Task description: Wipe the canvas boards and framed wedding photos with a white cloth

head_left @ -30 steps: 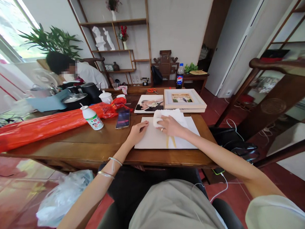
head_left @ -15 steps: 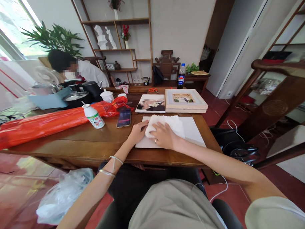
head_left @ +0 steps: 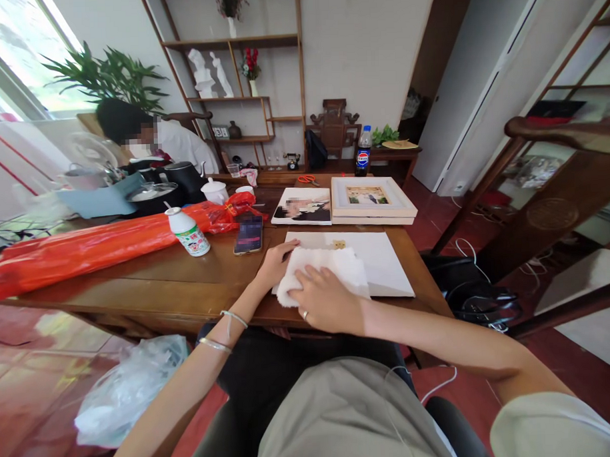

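White folded cloth [head_left: 336, 262] lies on the near left corner of the flat white rectangular board [head_left: 386, 262], at the near edge of the brown wooden desk [head_left: 187, 279]. My right hand [head_left: 327, 300] presses it with fingers [head_left: 314, 279] spread flat, gripping nothing. My left hand [head_left: 276, 261] rests open-fingered at the board's left edge, touching the cloth. Wiping seems the step in hand. I judge even, flat pressure and a braced board serve best, steering round the small gold-coloured fitting [head_left: 339, 244] farther up. Beyond lie a dark phone [head_left: 248, 234] and a white framed picture [head_left: 371, 198].
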Demonstrator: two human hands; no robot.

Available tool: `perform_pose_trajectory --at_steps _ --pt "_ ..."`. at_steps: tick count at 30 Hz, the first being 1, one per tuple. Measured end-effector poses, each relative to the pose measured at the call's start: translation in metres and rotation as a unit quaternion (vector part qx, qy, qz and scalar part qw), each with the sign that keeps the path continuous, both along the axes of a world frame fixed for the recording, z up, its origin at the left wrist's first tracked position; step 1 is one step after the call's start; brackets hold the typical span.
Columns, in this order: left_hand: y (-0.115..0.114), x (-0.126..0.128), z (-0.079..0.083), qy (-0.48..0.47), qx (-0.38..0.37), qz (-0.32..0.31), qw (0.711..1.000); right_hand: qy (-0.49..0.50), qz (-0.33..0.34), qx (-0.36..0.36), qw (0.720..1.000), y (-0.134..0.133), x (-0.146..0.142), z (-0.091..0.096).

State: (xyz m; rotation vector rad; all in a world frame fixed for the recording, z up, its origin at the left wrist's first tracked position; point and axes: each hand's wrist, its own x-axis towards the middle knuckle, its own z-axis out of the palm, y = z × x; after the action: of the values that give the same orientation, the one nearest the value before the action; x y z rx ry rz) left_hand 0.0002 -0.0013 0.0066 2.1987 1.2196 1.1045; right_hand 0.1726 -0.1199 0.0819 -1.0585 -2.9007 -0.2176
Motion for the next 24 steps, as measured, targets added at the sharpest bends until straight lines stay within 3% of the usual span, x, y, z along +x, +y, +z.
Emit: perform_pose_trajectory --at_steps 4,7,11,14,18,21,24 --pt "-0.002 0.002 0.002 0.012 0.004 0.005 1.000 -0.030 -0.048 -0.044 0.997 0.058 0.012 0.009" --pt "-0.002 0.004 0.001 0.019 0.014 0.016 1.000 -0.026 -0.097 -0.035 0.994 0.102 0.016 0.011" --pt "-0.001 0.004 -0.001 0.015 0.014 0.030 0.999 0.011 -0.070 -0.044 0.997 0.139 0.008 0.013" --pt "0.000 0.004 0.000 0.026 0.018 0.027 0.999 0.027 -0.021 -0.052 0.998 0.150 -0.004 0.013" --pt "-0.001 0.004 0.001 0.031 0.019 0.025 0.999 0.018 -0.031 -0.036 0.999 0.148 -0.007 0.015" --pt "-0.001 0.004 -0.001 0.020 0.022 0.025 0.999 -0.009 -0.054 -0.035 0.998 0.141 0.013 0.017" --pt "0.000 0.003 -0.003 0.010 0.023 0.021 0.999 -0.013 -0.080 -0.043 0.996 0.135 0.054 0.016"
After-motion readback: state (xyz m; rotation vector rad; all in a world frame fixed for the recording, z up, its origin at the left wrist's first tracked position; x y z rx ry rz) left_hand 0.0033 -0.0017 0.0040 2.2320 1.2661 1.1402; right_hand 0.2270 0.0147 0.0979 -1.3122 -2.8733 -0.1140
